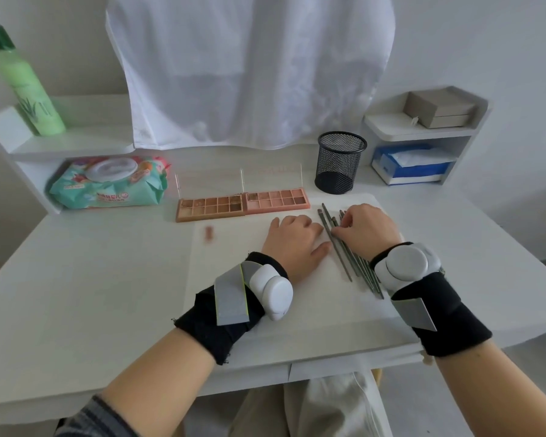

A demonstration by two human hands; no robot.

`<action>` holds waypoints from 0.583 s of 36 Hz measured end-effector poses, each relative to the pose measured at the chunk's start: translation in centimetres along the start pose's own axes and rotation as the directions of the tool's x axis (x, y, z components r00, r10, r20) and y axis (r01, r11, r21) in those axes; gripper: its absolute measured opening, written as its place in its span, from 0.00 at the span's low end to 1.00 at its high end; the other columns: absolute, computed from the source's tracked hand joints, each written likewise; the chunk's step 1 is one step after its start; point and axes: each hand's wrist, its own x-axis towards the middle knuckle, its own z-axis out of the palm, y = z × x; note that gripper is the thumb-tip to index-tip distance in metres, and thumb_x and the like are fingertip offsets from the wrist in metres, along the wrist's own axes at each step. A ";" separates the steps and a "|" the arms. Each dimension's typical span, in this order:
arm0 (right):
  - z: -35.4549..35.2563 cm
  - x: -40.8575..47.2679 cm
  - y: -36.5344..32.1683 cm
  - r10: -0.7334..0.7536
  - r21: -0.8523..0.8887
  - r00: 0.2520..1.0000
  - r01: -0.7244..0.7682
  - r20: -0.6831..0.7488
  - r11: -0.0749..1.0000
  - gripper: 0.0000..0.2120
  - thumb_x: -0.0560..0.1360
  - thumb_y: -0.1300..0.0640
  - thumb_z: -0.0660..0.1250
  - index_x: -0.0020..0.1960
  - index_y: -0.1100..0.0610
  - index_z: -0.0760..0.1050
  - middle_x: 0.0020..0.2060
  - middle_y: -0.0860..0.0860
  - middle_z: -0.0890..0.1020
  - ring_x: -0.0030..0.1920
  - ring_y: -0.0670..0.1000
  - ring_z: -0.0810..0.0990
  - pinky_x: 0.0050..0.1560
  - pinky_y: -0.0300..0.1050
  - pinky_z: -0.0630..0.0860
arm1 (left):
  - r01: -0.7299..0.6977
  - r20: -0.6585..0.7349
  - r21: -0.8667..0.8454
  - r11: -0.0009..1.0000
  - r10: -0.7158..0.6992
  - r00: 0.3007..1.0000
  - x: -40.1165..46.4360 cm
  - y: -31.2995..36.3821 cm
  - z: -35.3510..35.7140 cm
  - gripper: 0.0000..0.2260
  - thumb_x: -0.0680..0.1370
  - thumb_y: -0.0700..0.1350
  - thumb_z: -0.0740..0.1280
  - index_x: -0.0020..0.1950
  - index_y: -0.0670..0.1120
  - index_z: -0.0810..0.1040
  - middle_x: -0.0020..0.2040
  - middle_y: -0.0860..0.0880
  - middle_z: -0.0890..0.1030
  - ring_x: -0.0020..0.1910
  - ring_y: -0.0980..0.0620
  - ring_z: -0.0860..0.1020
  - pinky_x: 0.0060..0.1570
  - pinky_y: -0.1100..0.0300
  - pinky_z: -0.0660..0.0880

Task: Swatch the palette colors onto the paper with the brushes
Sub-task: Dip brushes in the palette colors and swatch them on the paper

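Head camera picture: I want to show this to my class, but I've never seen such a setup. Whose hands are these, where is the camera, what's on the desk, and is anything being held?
There is no machine here. A person wears a camera on the head, looking down at their own two hands; each wrist carries a black band with a white sensor. The left hand rests on the white paper. The right hand has its fingers curled on a row of brushes lying on the paper. Behind the paper lie two open palettes, and one small swatch marks the paper. Also on the desk: a mesh cup, a wipes pack and a green bottle.
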 end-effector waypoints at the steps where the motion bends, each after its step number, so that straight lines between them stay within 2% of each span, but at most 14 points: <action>1: 0.0 0.1 -0.2 0.013 0.003 1.000 -0.013 0.012 1.000 0.07 0.71 0.53 0.67 0.42 0.57 0.75 0.44 0.53 0.77 0.44 0.54 0.75 0.40 0.44 0.70 | 0.001 -0.002 -0.005 1.000 -0.001 1.000 0.0 -0.1 0.0 0.19 0.80 0.56 0.55 0.67 0.49 0.71 0.66 0.47 0.71 0.67 0.45 0.67 0.68 0.47 0.59; 6: 0.1 0.2 -0.7 0.055 -0.013 0.997 -0.054 0.045 0.998 0.08 0.71 0.53 0.65 0.44 0.58 0.75 0.43 0.54 0.78 0.43 0.55 0.76 0.39 0.44 0.69 | -0.006 -0.015 -0.016 1.000 0.006 1.000 0.0 -0.2 0.2 0.19 0.80 0.56 0.55 0.67 0.51 0.70 0.66 0.48 0.71 0.66 0.45 0.67 0.68 0.48 0.59; 9: 0.0 0.0 -1.1 0.032 -0.096 0.999 -0.029 0.029 0.995 0.11 0.72 0.50 0.63 0.45 0.59 0.74 0.42 0.54 0.77 0.42 0.56 0.75 0.40 0.45 0.70 | -0.007 -0.021 -0.027 1.000 0.007 1.000 0.0 -0.2 0.3 0.19 0.80 0.56 0.56 0.67 0.50 0.70 0.66 0.48 0.72 0.66 0.45 0.67 0.68 0.48 0.60; 13: -0.4 -0.1 -2.0 -0.030 -0.241 0.999 0.034 0.023 0.970 0.12 0.74 0.50 0.62 0.38 0.57 0.68 0.38 0.53 0.73 0.40 0.56 0.72 0.39 0.45 0.68 | -0.013 -0.037 -0.041 0.999 0.012 0.999 -0.1 -0.3 0.3 0.18 0.80 0.55 0.56 0.66 0.50 0.72 0.64 0.48 0.73 0.65 0.45 0.68 0.67 0.48 0.60; 17: -0.6 0.1 -2.3 -0.045 -0.291 0.998 0.056 0.045 0.955 0.16 0.75 0.51 0.61 0.33 0.56 0.62 0.36 0.53 0.72 0.39 0.55 0.72 0.38 0.44 0.67 | -0.014 -0.031 -0.047 0.999 0.012 0.999 -0.1 -0.3 0.2 0.18 0.80 0.55 0.57 0.66 0.50 0.72 0.65 0.48 0.73 0.66 0.45 0.68 0.68 0.47 0.60; 21: -0.4 0.6 -1.7 -0.040 -0.218 0.999 0.035 -0.019 0.975 0.11 0.74 0.50 0.62 0.40 0.58 0.73 0.38 0.54 0.76 0.40 0.55 0.74 0.39 0.44 0.69 | -0.004 -0.025 -0.064 0.998 0.002 1.000 0.0 -0.4 0.0 0.17 0.80 0.54 0.56 0.66 0.50 0.72 0.65 0.48 0.72 0.66 0.45 0.68 0.68 0.47 0.59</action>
